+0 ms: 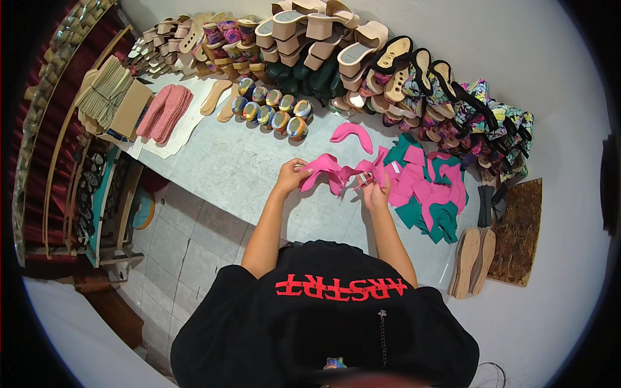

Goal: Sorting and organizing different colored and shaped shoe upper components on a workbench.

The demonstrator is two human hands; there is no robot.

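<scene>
Between my hands, above the grey table (pixel 259 168), hang pink cut fabric pieces (pixel 328 169). My left hand (pixel 294 176) pinches their left end between thumb and fingers. At the other end my right hand (pixel 374 189) is closed on the pink fabric, palm partly turned up. One curved pink piece (pixel 352 134) lies by itself just beyond my hands. Close to my right hand spreads a loose pile of pink pieces (pixel 414 184) mixed with dark green pieces (pixel 411 213). How many pieces I hold cannot be made out.
Sandals (pixel 362 48) are stacked along the wall behind the table. Small patterned rolls (pixel 281 119) stand in rows, with pink soles (pixel 167 113) and a cardboard box (pixel 129 107) farther left. Tan soles (pixel 471 262) and a brown board (pixel 517 233) lie at the right end.
</scene>
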